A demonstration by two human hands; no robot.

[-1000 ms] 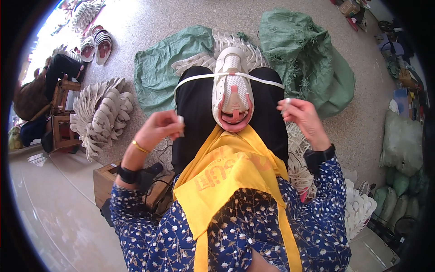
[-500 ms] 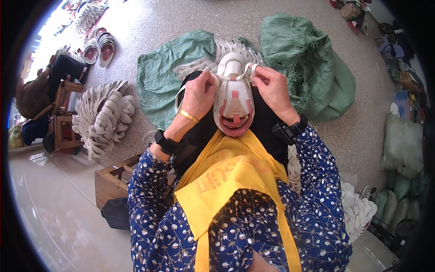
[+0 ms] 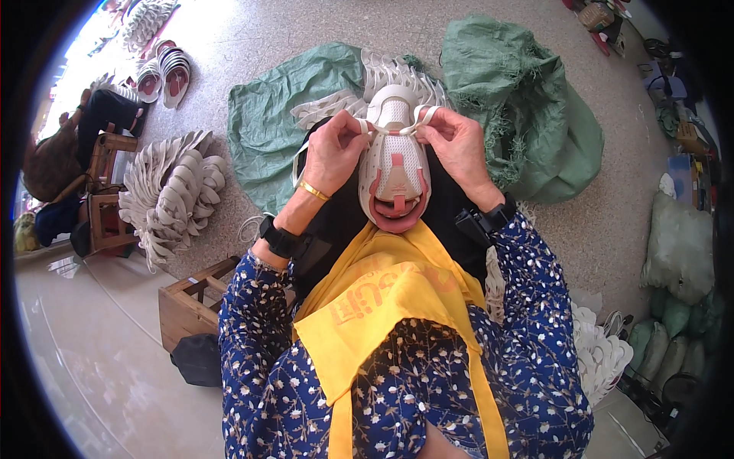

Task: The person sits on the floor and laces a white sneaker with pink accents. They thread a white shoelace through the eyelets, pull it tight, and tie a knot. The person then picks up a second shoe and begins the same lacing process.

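A white shoe upper [image 3: 398, 161] with pink trim around its collar rests on my lap, toe pointing away from me. A white shoelace [image 3: 391, 132] crosses its front, just behind the toe part. My left hand [image 3: 336, 153] pinches the lace at the shoe's left side, fingers closed. On the other side my right hand [image 3: 456, 149] is closed too, pinching a looped part of the lace between thumb and fingers. Beneath the shoe lies black cloth, and a yellow apron [image 3: 390, 291] covers my lap nearer to me.
Green woven sacks [image 3: 527, 107] lie ahead, with white shoe parts between them. A heap of white shoe parts [image 3: 172, 191] sits at left, near a wooden stool [image 3: 187, 306]. Another person [image 3: 107, 115] sits at far left. More white pieces [image 3: 600, 348] lie at right.
My hands have come slightly closer together over the shoe, the right one moving left. The lace ends are now nearer the shoe's middle, with both hands still pinching them.
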